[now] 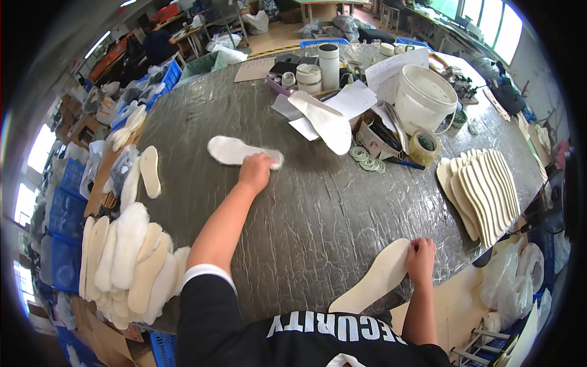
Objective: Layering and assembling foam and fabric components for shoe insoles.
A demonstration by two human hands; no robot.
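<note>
we are working at a grey crinkled table point(318, 214), and our left hand point(255, 170) is reaching out toward twelve o'clock, fingers curled down and pressing on the near end of a white fleecy insole point(235, 150) that is lying flat well inside the table's surface. our right hand point(420, 260) is sitting at about four o'clock, fingers pressed together and pinching the toe end of a cream flat insole point(374, 280); that insole is running down toward six o'clock, with its heel hanging past the table's near edge just above our dark shirt.

between the two hands the table is lying bare, so a wide open patch is spreading from the centre toward five o'clock. the edges are crowding in, though. at nine o'clock a pile of fleecy and cream insoles point(131, 263) is overhanging the left edge. at three o'clock a fanned row of cream insoles point(483, 189) is lining the right edge. toward one o'clock a white bucket point(424, 98), a tape roll point(424, 147), a scatter of small rings point(365, 160) and loose papers point(351, 101) are closing off the far side, with a single white insole point(324, 121) propped on them.
</note>
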